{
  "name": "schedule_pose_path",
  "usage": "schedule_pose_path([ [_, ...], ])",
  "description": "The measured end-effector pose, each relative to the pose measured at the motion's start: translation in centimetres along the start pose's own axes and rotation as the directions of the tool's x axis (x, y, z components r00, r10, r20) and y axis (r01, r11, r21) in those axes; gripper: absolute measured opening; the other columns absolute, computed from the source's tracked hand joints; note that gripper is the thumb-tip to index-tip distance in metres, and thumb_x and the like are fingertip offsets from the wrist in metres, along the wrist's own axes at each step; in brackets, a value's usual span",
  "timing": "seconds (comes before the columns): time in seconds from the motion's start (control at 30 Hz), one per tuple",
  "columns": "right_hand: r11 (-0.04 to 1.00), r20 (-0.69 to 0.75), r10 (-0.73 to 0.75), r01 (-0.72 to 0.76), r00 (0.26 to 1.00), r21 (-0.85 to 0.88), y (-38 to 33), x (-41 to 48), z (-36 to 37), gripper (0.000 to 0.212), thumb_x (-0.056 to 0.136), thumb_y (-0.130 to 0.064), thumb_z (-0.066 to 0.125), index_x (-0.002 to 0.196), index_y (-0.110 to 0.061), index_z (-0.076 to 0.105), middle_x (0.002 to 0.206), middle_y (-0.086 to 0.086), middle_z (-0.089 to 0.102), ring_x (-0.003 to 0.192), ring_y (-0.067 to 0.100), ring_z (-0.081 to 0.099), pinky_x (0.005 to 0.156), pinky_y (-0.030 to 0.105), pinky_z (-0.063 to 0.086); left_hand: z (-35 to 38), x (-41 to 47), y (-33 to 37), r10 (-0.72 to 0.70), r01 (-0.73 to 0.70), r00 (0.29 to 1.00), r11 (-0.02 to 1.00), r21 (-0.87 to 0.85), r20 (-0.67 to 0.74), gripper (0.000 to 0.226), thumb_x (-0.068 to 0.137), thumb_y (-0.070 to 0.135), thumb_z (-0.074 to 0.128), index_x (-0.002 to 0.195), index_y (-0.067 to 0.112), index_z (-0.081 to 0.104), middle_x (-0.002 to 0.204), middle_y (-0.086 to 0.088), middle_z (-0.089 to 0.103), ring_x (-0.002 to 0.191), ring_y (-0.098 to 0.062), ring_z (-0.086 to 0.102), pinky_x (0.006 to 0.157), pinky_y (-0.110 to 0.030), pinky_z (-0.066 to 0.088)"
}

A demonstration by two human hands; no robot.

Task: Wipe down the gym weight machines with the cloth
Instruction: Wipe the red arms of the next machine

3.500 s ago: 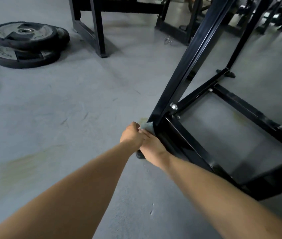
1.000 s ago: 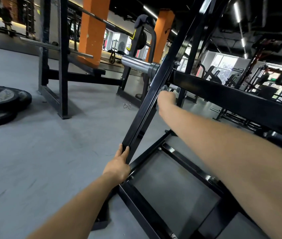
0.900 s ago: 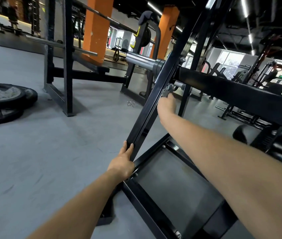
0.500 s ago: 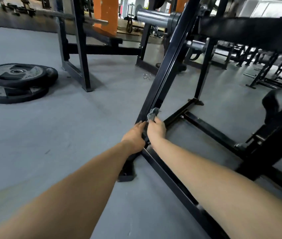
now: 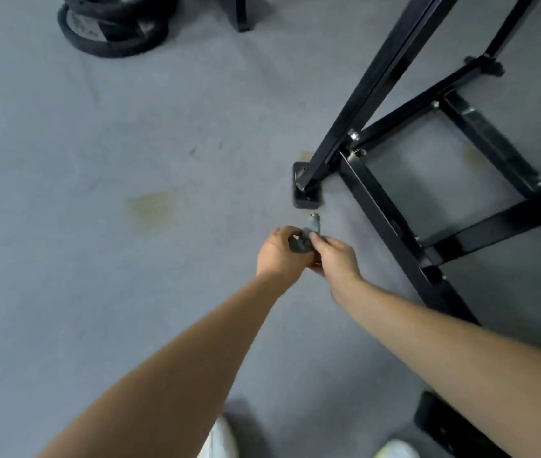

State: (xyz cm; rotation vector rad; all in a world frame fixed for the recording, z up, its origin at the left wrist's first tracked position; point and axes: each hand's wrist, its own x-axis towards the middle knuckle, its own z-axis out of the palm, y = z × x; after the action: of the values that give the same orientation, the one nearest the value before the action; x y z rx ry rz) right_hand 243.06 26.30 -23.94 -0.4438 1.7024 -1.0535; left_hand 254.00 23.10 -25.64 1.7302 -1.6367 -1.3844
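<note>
The left hand (image 5: pixel 279 256) and right hand (image 5: pixel 337 259) meet, fingers (image 5: pixel 322 241) curled on the small grey cloth (image 5: pixel 300 244). The black machine post (image 5: pixel 361 100) stands at twelve o'clock, leaning toward one. The right hand is nearer.

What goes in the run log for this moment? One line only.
left hand: grips cloth | right hand: pinches cloth | machine frame: untouched | weight plates: on floor

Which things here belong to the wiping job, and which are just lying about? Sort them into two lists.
Job: cloth, held in left hand and right hand; black machine frame.
Lying about: stacked weight plates; yellowish floor stain.
</note>
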Motion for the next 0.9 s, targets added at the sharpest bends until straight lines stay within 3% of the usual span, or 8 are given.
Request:
schedule_pose_path([
  [0.13,0.991,0.080,0.134,-0.133,0.988,-0.016,-0.2,-10.1,0.5,0.033,0.111,-0.023,0.047,0.121,-0.004,0.071,0.114,0.015,0.076,0.106,0.027,0.074,0.087,0.034,0.063,-4.7,-9.2,-0.3,-0.143,0.138,0.989,0.980,-0.141,-0.027,0.025,0.077,0.025,0.076,0.101,0.027,0.074,0.089,0.008,0.072,0.084,-0.013,0.068,0.072,-0.030,0.057],
  [0.23,0.984,0.120,0.161,-0.150,0.980,-0.100,-2.1,-16.3,1.2,0.026,0.107,-0.028,0.056,0.128,-0.016,0.066,0.127,0.004,0.072,0.120,0.018,0.066,0.106,0.041,0.053,-9.4,-15.3,1.6,-0.261,0.263,0.964,0.914,-0.310,0.049,0.015,0.081,0.021,0.077,0.096,0.021,0.073,0.076,0.008,0.070,0.067,-0.010,0.064,0.059,-0.025,0.052],
  [0.3,0.975,0.189,0.212,-0.195,0.959,-0.107,-4.3,-21.3,2.4,0.028,0.103,-0.028,0.064,0.131,-0.026,0.064,0.129,-0.005,0.071,0.121,0.012,0.065,0.104,0.038,0.052,-13.3,-19.8,3.3,-0.312,0.337,0.941,0.836,-0.434,0.131,0.013,0.086,0.012,0.074,0.097,0.015,0.069,0.081,0.002,0.071,0.069,-0.011,0.065,0.058,-0.021,0.053],
  [0.4,0.959,0.254,0.276,-0.247,0.927,-0.139,-7.8,-28.3,3.7,0.022,0.100,-0.020,0.068,0.122,-0.021,0.070,0.115,-0.001,0.078,0.111,0.015,0.072,0.092,0.032,0.057,-18.5,-25.9,6.2,-0.335,0.397,0.918,0.745,-0.536,0.214,0.017,0.089,0.000,0.067,0.101,0.011,0.063,0.089,-0.008,0.071,0.077,-0.019,0.067,0.063,-0.024,0.055],
  [0.53,0.976,0.196,0.160,-0.125,0.967,-0.180,-13.6,-36.1,5.1,0.016,0.093,-0.012,0.075,0.109,-0.013,0.074,0.106,0.009,0.079,0.104,0.027,0.075,0.090,0.037,0.060,-25.5,-32.4,11.1,-0.261,0.336,0.942,0.765,-0.550,0.213,0.039,0.082,-0.011,0.072,0.116,0.007,0.066,0.109,-0.012,0.074,0.098,-0.025,0.070,0.083,-0.032,0.059],
  [0.63,0.985,0.141,0.108,-0.087,0.984,-0.151,-18.1,-43.1,6.0,0.022,0.088,-0.014,0.081,0.109,-0.013,0.075,0.103,0.008,0.079,0.101,0.028,0.075,0.094,0.043,0.061,-31.4,-37.5,15.6,-0.230,0.312,0.949,0.789,-0.529,0.216,0.032,0.080,-0.003,0.080,0.106,0.012,0.069,0.104,-0.007,0.074,0.096,-0.024,0.070,0.083,-0.033,0.058],
  [0.77,0.994,0.167,0.104,-0.096,0.981,-0.055,-23.3,-53.9,5.1,0.023,0.087,-0.026,0.083,0.106,-0.015,0.077,0.106,0.008,0.079,0.102,0.028,0.075,0.094,0.048,0.060,-37.7,-45.6,21.4,-0.179,0.287,0.951,0.811,-0.509,0.250,0.045,0.074,0.029,0.084,0.113,0.009,0.072,0.112,-0.012,0.076,0.112,-0.031,0.070,0.100,-0.044,0.056],
  [0.9,0.995,0.248,0.070,-0.085,0.966,0.047,-29.0,-66.3,1.0,0.029,0.090,-0.031,0.081,0.116,-0.020,0.076,0.114,0.005,0.078,0.108,0.024,0.074,0.096,0.046,0.059,-41.4,-54.8,28.3,-0.106,0.243,0.951,0.839,-0.487,0.292,0.037,0.087,0.024,0.077,0.122,0.014,0.072,0.120,-0.003,0.075,0.119,-0.019,0.067,0.106,-0.036,0.049],
])
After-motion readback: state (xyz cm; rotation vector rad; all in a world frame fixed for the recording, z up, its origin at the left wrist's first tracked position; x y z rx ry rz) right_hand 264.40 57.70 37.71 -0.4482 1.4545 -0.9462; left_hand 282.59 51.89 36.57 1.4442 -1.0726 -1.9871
